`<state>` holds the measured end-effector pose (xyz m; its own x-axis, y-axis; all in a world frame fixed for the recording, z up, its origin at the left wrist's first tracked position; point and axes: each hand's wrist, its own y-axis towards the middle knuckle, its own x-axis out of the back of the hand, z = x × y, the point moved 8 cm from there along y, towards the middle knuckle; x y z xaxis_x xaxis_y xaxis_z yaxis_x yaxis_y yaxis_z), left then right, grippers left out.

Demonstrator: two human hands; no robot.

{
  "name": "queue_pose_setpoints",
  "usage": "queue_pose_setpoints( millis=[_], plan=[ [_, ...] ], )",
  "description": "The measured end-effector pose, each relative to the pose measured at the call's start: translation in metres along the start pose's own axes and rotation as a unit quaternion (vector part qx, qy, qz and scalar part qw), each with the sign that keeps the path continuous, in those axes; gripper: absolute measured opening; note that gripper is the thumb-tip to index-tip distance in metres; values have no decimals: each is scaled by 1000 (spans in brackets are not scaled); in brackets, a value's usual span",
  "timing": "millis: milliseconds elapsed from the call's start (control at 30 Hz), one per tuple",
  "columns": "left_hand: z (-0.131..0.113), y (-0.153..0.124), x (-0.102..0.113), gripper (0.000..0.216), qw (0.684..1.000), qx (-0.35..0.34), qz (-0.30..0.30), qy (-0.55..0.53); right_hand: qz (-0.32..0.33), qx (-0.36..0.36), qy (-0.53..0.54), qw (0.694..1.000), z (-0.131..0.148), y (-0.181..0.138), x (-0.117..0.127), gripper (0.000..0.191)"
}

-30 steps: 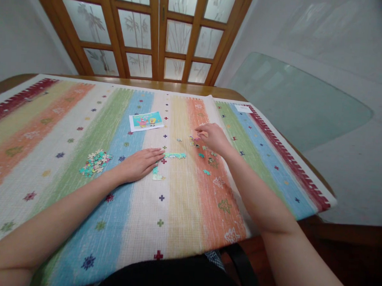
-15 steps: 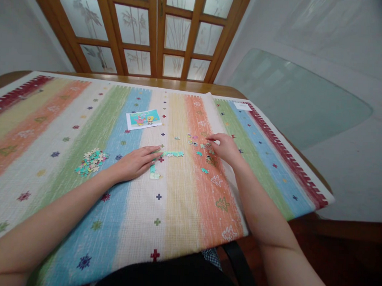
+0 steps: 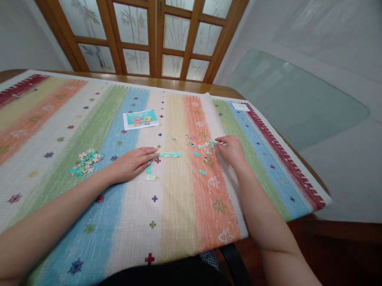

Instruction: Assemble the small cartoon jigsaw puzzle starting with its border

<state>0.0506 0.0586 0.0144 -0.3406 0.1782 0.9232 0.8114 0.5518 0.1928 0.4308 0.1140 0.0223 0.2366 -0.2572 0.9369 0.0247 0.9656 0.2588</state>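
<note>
My left hand lies flat on the striped cloth, fingers stretched out, its tips beside a joined strip of teal puzzle pieces. A second short joined piece lies just below those fingertips. My right hand rests on the orange stripe with its fingers curled and pinched at a small puzzle piece. Several loose pieces are scattered to the left of that hand.
A heap of loose puzzle pieces sits on the green stripe at the left. A small picture card lies further back. A white label is at the cloth's far right corner. Wooden glazed doors stand behind the table.
My right hand has drawn back to the right and towards me, from the far loose pieces to the orange stripe's right edge. My left hand has stayed put.
</note>
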Motion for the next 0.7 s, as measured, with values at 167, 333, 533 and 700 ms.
queue_pose_setpoints(
  millis=[167,333,533,700],
  plan=[
    [0,0,0,45,1000,0,0,3,31,10,-5,999,-7,1,-7,33],
    [-2,0,1,44,1000,0,1,-2,47,37,21,998,-7,1,-8,35],
    [-2,0,3,44,1000,-2,-7,-4,-1,-19,-8,1000,-1,1,-7,33],
    [-2,0,3,43,1000,-3,-8,-8,-11,-43,-16,999,2,3,-5,32]
  ],
)
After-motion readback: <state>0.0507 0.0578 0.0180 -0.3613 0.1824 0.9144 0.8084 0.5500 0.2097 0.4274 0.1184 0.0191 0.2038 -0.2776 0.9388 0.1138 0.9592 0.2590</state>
